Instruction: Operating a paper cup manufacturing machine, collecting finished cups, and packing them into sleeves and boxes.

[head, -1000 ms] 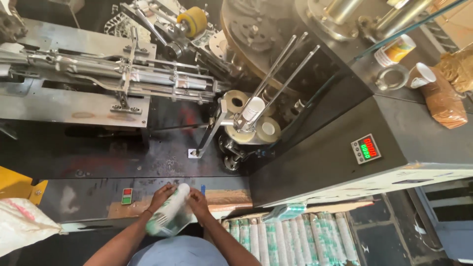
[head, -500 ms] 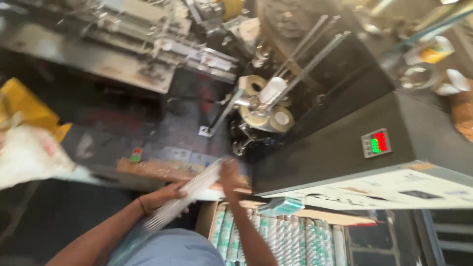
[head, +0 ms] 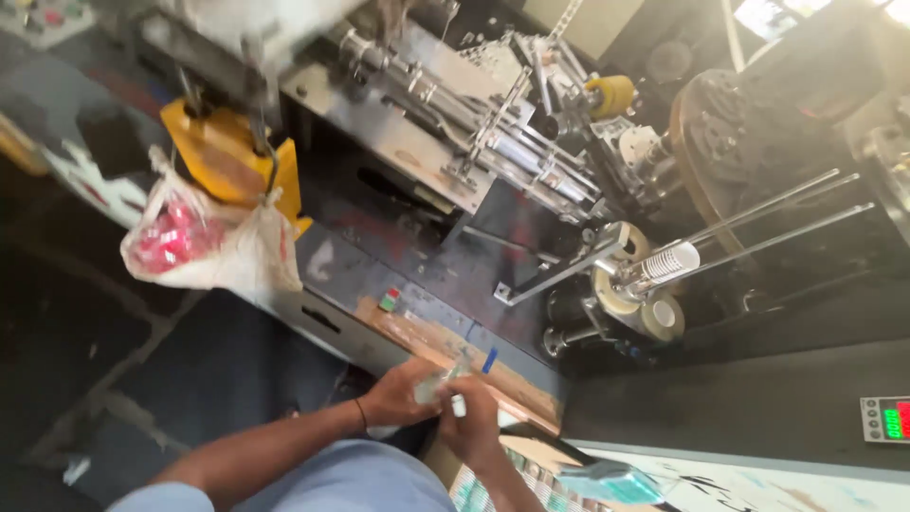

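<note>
My left hand point(head: 398, 395) and my right hand point(head: 471, 420) meet low in the middle of the head view, both closed around a blurred whitish stack of paper cups point(head: 438, 387). They hover over the wooden front ledge point(head: 427, 338) of a cup-making machine. Most of the stack is hidden by my fingers. Up and to the right, a short row of white cups point(head: 666, 265) sits on the machine's steel guide rods.
A plastic bag point(head: 204, 245) with red contents hangs from a yellow part point(head: 227, 161) at left. A small panel with red and green lights point(head: 886, 418) is at the right edge. Sleeved cup stacks point(head: 531, 484) lie below my right hand. Dark floor lies at the lower left.
The view has swung left and down, bringing the hanging bag in. My hands have drawn close together on the stack, which was stretched out between them half a second ago.
</note>
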